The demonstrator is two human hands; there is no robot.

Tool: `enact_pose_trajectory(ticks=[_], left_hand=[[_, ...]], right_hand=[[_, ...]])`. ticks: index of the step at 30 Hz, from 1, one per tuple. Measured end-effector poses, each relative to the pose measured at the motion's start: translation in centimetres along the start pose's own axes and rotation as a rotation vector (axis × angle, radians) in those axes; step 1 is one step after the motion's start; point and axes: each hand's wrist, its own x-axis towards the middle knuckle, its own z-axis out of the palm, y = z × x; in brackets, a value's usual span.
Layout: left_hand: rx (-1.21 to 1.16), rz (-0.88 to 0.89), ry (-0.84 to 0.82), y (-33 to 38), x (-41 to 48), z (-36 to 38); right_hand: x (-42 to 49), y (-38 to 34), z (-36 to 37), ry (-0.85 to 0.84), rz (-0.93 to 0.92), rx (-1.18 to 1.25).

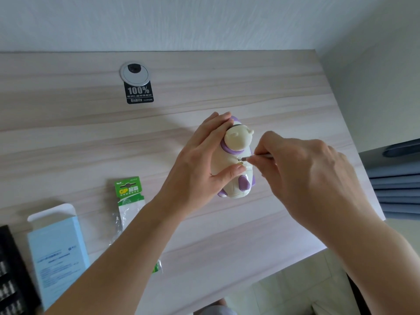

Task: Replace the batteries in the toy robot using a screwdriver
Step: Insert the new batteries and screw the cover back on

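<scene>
A cream and purple toy robot lies on the pale wooden desk. My left hand wraps around its left side, thumb across the body. My right hand pinches a thin metal screwdriver, whose tip touches a small spot on the toy's right side. Most of the screwdriver's shaft is hidden under my fingers. A green and clear battery pack lies to the left, partly under my left forearm.
A light blue open box and a black tool case sit at the front left. A round cable grommet with a black label is at the back. The desk's right edge borders a grey cabinet.
</scene>
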Motion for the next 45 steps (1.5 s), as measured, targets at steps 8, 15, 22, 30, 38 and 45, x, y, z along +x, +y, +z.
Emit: enact_pose_trajectory(ticks=[8, 15, 22, 30, 38, 45], left_hand=[[-0.01, -0.007, -0.013, 0.0, -0.1, -0.1], [0.0, 0.0, 0.001, -0.1, 0.0, 0.0], [-0.013, 0.005, -0.005, -0.1, -0.1, 0.1], [0.0, -0.002, -0.01, -0.1, -0.1, 0.0], [-0.014, 0.011, -0.007, -0.2, 0.1, 0.0], [0.007, 0.01, 0.005, -0.1, 0.0, 0.3]], right_hand=[[0.2, -0.3, -0.4, -0.095, 0.046, 0.058], [0.4, -0.6, 0.6, 0.09, 0.061, -0.018], [0.2, -0.8, -0.5, -0.116, 0.04, -0.021], [0.6, -1.0, 0.1, 0.037, 0.13, -0.043], [-0.7, -1.5, -0.3, -0.053, 0.074, -0.01], [1.0, -1.2, 0.2, 0.098, 0.129, -0.065]])
